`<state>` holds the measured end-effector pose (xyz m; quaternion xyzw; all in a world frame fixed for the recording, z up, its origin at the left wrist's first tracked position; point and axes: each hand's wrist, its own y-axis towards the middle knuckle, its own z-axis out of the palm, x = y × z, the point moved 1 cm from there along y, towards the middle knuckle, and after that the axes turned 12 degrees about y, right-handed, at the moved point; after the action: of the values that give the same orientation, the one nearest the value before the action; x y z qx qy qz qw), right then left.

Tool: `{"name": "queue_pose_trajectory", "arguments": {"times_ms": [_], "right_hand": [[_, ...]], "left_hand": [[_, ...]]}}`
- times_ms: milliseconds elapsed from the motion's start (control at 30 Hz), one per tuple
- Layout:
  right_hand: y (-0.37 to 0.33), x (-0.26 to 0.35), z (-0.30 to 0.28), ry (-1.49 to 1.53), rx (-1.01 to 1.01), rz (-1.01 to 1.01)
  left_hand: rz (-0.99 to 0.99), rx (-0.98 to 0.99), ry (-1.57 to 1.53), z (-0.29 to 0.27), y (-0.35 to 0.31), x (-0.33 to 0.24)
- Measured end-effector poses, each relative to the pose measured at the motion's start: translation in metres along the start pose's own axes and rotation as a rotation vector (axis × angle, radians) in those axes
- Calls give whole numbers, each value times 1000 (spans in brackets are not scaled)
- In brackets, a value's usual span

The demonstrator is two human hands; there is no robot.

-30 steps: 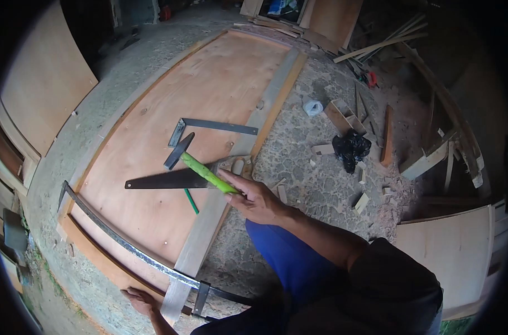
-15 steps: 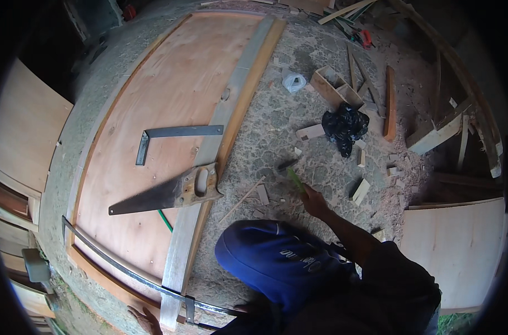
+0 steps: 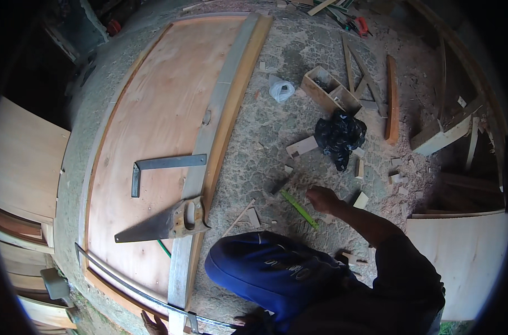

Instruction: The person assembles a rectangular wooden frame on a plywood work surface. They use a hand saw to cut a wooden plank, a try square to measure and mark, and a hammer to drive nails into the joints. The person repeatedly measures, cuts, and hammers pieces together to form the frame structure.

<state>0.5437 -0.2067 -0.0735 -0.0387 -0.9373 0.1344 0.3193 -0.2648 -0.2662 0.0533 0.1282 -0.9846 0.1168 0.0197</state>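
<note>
My right hand (image 3: 322, 200) is closed above the concrete floor, and whether its fingers hold anything small is hidden. Just left of it lies a lime-green-handled tool (image 3: 300, 210) with a dark head, apparently a hammer. At the lower edge my left hand (image 3: 153, 324) shows only in part, fingers apart, beside the end of a wood-framed plywood panel (image 3: 170, 100). A long metal bar clamp (image 3: 132, 285) spans that end of the panel. Resting on the panel are a wooden-handled handsaw (image 3: 162, 222) and a metal try square (image 3: 170, 162).
Right of the panel lie a black plastic bag (image 3: 340, 138), a two-part wooden box (image 3: 331, 89), a white plastic roll (image 3: 281, 89) and scattered offcuts. An orange-brown timber (image 3: 392, 100) lies farther right. My blue-clothed leg (image 3: 265, 265) is near. Plywood (image 3: 460, 262) stands at lower right.
My right hand has let go of the green-handled tool, which now lies on the floor, and has drawn slightly right of it. The view has shifted a little.
</note>
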Motion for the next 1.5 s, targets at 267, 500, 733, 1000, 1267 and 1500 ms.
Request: {"name": "queue_pose_trajectory", "arguments": {"times_ms": [267, 500, 733, 1000, 1267, 1500], "right_hand": [[-247, 6, 71, 222, 566, 163], [-212, -3, 29, 8, 644, 167], [-213, -22, 5, -75, 669, 160], [-124, -55, -34, -25, 667, -224], [131, -120, -211, -476, -762, 77], [159, -200, -210, -442, -364, 570]], "left_hand": [[113, -48, -109, 15, 4, -9], [-51, 262, -145, 42, -5, 2], [-94, 252, -127, 34, 1, -15], [-70, 251, -28, 28, 13, -29], [269, 40, 50, 14, 44, -79], [227, 314, 165, 1, 21, -125]]}}
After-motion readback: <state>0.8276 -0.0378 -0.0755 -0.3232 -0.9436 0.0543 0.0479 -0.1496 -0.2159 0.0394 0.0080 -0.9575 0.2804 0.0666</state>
